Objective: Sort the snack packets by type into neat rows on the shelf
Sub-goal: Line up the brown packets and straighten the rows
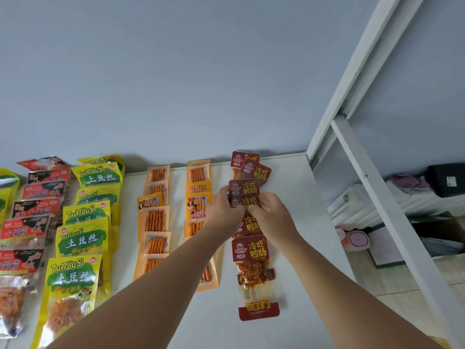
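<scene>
Snack packets lie in rows on a white shelf [289, 222]. At the right runs a row of dark red duck-intestine packets [250, 250], overlapping from front to back. My left hand [224, 210] and my right hand [270, 210] both grip one dark red packet [245, 201] in the middle of that row, left hand on its left edge, right hand on its right edge. To the left are two rows of orange stick packets [154, 220], then yellow-green TuDouSi packets [83, 238], then red-black packets [24, 230] at the far left.
A white metal shelf post [357, 79] rises at the shelf's back right corner, with a slanted bar [392, 212] beyond the right edge. A pale wall stands behind the shelf. Below right are a radiator [377, 200], a black bag [448, 180] and boxes on the floor.
</scene>
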`<state>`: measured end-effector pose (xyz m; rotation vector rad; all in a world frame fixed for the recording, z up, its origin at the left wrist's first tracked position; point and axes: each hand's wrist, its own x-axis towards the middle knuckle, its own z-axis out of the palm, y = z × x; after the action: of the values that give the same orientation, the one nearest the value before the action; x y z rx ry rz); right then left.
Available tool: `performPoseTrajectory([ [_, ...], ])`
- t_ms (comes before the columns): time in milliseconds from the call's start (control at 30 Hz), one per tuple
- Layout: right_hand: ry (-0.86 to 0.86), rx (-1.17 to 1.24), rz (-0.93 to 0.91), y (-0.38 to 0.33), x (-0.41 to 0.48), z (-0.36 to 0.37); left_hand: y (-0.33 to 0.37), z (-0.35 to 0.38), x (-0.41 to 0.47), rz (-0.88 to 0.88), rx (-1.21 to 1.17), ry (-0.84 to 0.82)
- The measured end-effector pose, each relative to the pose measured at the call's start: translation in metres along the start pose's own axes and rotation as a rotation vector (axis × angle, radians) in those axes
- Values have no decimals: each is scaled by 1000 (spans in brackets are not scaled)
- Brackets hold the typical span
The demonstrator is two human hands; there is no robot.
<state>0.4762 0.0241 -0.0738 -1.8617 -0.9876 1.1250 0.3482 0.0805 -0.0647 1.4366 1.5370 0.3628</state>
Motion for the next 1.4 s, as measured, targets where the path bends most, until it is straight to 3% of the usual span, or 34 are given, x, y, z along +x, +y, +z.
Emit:
performPoseTrajectory([
  [300,63,41,9,-7,31,-12,13,-7,18,-20,-76,3],
  [567,-43,-11,-58,-17,67,-10,24,-2,49,-9,-172,-27],
  [867,-42,1,-64,-19,72,-15,21,2,45,11,-226,-23],
  [1133,16,174,-3,-7,34,-20,-2,-5,-15,16,-270,50],
  [1400,-9,66,-22,-2,8,-1,-12,8,-45,15,-443,-83],
])
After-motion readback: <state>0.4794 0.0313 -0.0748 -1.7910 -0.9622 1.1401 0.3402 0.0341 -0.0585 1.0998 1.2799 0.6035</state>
